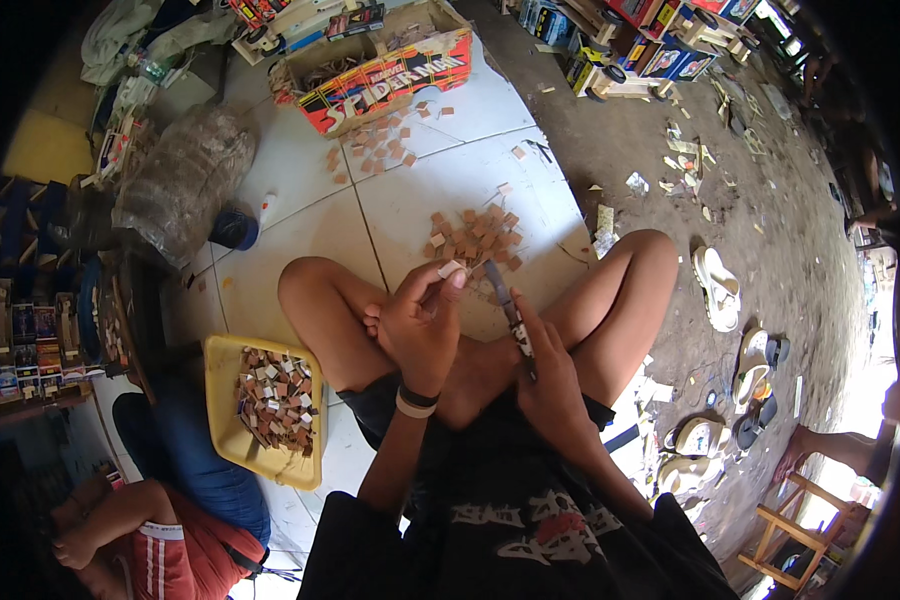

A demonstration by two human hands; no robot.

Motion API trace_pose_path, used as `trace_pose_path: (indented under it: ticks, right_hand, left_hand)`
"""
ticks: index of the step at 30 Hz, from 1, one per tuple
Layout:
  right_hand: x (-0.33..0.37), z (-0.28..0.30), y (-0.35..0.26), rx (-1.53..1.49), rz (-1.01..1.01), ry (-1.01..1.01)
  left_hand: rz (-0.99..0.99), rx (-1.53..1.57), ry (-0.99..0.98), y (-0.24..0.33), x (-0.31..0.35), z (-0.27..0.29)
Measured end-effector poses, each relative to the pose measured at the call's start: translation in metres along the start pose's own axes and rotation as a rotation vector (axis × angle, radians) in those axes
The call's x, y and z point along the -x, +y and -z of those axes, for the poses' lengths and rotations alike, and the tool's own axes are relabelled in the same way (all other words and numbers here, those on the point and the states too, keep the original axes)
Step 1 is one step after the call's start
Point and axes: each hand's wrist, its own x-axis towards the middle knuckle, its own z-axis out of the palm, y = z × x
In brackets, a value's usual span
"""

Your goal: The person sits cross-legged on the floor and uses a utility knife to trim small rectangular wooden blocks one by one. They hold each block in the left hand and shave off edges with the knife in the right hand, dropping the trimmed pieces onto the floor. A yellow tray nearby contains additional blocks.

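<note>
My left hand [425,325] is raised over my crossed legs, pinching a small white-faced square piece [451,269] between thumb and fingertips. In my right hand [552,385] is a knife [496,284] with a patterned handle, its blade pointing up and away from me. The blade tip is close to the piece, and whether they touch I cannot tell. Just beyond both hands, a pile of small brown square pieces [478,236] lies on the white tiles [320,220]. More brown squares [385,140] are scattered farther back.
Left of my knee stands a yellow tub [213,400] of brown and white pieces. A printed cardboard box [400,85] sits at the back. A clear plastic bag [190,170] and dark blue cup [235,229] are far left. Another person [175,540] sits lower left; sandals [715,290] lie right.
</note>
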Motion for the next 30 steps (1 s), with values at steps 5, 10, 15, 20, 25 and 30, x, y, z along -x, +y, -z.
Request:
trace_pose_path:
  ticks: [5,10,15,20,25,30]
  right_hand:
    - [-0.005,0.011,0.007,-0.064,0.042,0.014]
    - [0.001,0.028,0.004,-0.149,0.01,-0.154]
    - [0.002,0.029,-0.004,-0.143,-0.012,-0.202]
    - [0.003,0.027,-0.002,-0.164,0.025,-0.185]
    - [0.003,0.02,0.001,-0.098,0.164,-0.111]
    - [0.009,0.025,0.003,-0.215,0.055,-0.226]
  left_hand:
    - [0.219,0.195,-0.09,0.018,-0.007,0.017]
    - [0.296,0.178,-0.171,0.033,-0.012,0.023]
    - [0.31,0.152,-0.197,0.036,-0.009,0.02]
    - [0.291,0.163,-0.199,0.037,-0.009,0.018]
    - [0.268,0.151,-0.179,0.039,-0.007,0.017]
    - [0.269,0.3,-0.258,0.035,-0.006,0.019]
